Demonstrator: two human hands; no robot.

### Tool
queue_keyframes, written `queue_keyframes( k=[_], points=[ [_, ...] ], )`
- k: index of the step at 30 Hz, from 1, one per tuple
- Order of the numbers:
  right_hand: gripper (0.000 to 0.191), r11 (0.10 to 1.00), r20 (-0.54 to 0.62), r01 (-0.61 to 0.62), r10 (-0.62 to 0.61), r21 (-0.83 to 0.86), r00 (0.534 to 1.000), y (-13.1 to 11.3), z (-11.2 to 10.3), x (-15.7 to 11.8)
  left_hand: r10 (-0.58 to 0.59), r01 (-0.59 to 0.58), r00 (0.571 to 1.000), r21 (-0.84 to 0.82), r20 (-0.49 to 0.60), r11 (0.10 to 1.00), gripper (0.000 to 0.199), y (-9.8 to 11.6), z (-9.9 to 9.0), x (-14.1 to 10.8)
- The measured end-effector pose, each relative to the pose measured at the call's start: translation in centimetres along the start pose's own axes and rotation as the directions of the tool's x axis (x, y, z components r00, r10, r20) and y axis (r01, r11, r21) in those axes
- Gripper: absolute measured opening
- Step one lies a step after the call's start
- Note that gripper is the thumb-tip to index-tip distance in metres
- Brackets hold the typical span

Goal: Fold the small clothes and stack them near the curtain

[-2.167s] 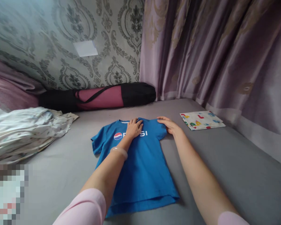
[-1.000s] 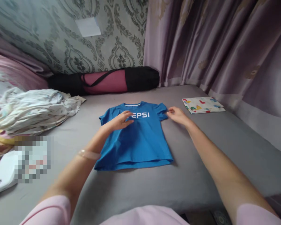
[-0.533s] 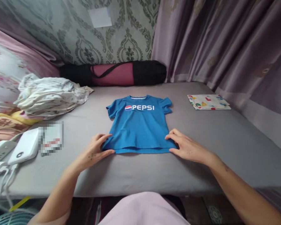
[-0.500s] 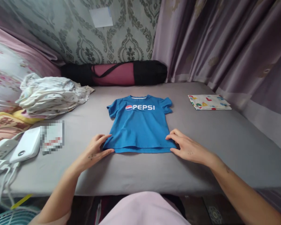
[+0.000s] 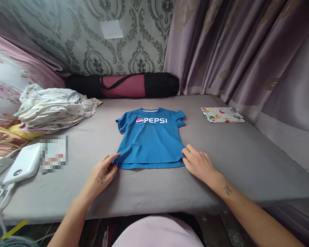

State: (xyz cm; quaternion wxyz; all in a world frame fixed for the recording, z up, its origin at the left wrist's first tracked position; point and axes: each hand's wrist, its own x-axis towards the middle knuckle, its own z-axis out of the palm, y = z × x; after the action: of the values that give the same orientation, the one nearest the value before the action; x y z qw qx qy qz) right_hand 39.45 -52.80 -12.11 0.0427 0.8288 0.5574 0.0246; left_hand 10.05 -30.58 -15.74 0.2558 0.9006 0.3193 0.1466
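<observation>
A blue short-sleeved T-shirt with a PEPSI print lies spread face up, its collar away from me and its hem towards me. At the left end of the hem, my left hand pinches the corner between thumb and fingers. My right hand is closed on the opposite hem corner, its thumb mostly hidden behind the fingers. The front hem sits slightly higher than the back one, so a strip of the back layer shows below it. Small wrinkles cross the shirt's left side.
The shirt lies on a grey sheet. Left are crumpled white cloth, a white power bank, a power strip and a blurred-out item. A folded patterned cloth lies right. Behind is a black-and-maroon rolled bag.
My fingers have closed on both hem corners, the right hand curling inward from a more open pose. The view has shifted slightly.
</observation>
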Motion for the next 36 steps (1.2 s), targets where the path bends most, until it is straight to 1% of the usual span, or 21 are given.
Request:
queue_keyframes(
  k=[3,7,9,11,13,15,17,19,22,26,28,30,32,33,34,35,36],
  points=[
    [0.018,0.996,0.019,-0.082,0.081,0.035,0.997,-0.2,0.1,-0.1,0.010,-0.007,0.999,0.068,-0.041,0.998,0.039,-0.2,0.2,0.4],
    [0.023,0.989,0.032,-0.130,0.128,0.071,0.991,0.4,0.1,-1.1,0.033,-0.019,0.995,0.148,-0.091,0.989,0.037,-1.3,-0.8,0.1],
    [0.025,0.986,0.023,-0.142,0.141,0.088,0.990,0.8,0.2,-1.8,0.085,-0.063,0.989,0.185,-0.118,0.981,0.037,-1.8,-1.3,-0.2],
    [0.029,0.985,0.014,-0.141,0.141,0.097,0.990,1.1,0.4,-2.3,0.174,-0.145,0.977,0.212,-0.124,0.966,0.036,-2.1,-1.6,-0.5],
    [0.035,0.990,-0.016,-0.094,0.096,0.104,0.995,1.2,0.8,-2.6,0.264,-0.234,0.958,0.229,-0.108,0.945,0.036,-2.3,-1.6,-0.7],
    [0.040,0.994,-0.079,0.001,0.008,0.108,0.997,1.5,1.2,-2.8,0.329,-0.305,0.942,0.241,-0.069,0.922,0.036,-2.5,-1.5,-0.7],
    [0.041,0.989,-0.141,0.101,-0.085,0.111,0.986,1.7,1.6,-3.0,0.369,-0.354,0.929,0.249,-0.015,0.902,0.036,-2.7,-1.4,-0.7],
    [0.037,0.981,-0.168,0.158,-0.137,0.115,0.976,2.1,2.0,-3.1,0.389,-0.384,0.921,0.253,0.032,0.888,0.035,-2.9,-1.4,-0.7],
    [0.033,0.978,-0.150,0.171,-0.153,0.118,0.977,2.4,2.3,-3.4,0.391,-0.392,0.919,0.246,0.057,0.886,0.036,-3.3,-1.4,-0.7],
    [0.027,0.979,-0.071,0.167,-0.159,0.116,0.985,2.8,1.7,-4.0,0.376,-0.386,0.922,0.216,0.090,0.897,0.035,-3.3,-1.6,-0.9],
    [0.024,0.976,-0.035,0.170,-0.167,0.138,0.985,3.2,0.9,-4.4,0.368,-0.383,0.923,0.203,0.107,0.901,0.033,-2.8,-2.4,-1.1],
    [0.018,0.968,0.013,0.177,-0.182,0.181,0.983,3.7,-0.1,-4.4,0.344,-0.368,0.927,0.187,0.147,0.911,0.028,-1.8,-3.6,-1.0],
    [0.016,0.957,0.077,0.185,-0.206,0.222,0.976,4.1,-1.3,-3.3,0.292,-0.325,0.936,0.158,0.198,0.932,0.027,-0.3,-4.8,-0.2],
    [0.018,0.952,0.103,0.190,-0.219,0.240,0.970,4.1,-1.7,-2.1,0.250,-0.283,0.944,0.140,0.214,0.949,0.029,0.5,-5.1,0.7],
    [0.021,0.949,0.114,0.195,-0.229,0.249,0.967,4.0,-2.0,-0.5,0.225,-0.253,0.950,0.113,0.217,0.961,0.033,1.4,-5.1,2.0],
    [0.024,0.942,0.098,0.208,-0.240,0.262,0.966,3.7,-2.1,1.6,0.215,-0.235,0.958,0.095,0.188,0.967,0.036,2.3,-4.8,3.7],
    [0.025,0.932,0.055,0.219,-0.244,0.289,0.968,3.2,-2.0,4.0,0.231,-0.249,0.957,0.087,0.175,0.965,0.037,3.0,-4.0,5.7]
  ],
)
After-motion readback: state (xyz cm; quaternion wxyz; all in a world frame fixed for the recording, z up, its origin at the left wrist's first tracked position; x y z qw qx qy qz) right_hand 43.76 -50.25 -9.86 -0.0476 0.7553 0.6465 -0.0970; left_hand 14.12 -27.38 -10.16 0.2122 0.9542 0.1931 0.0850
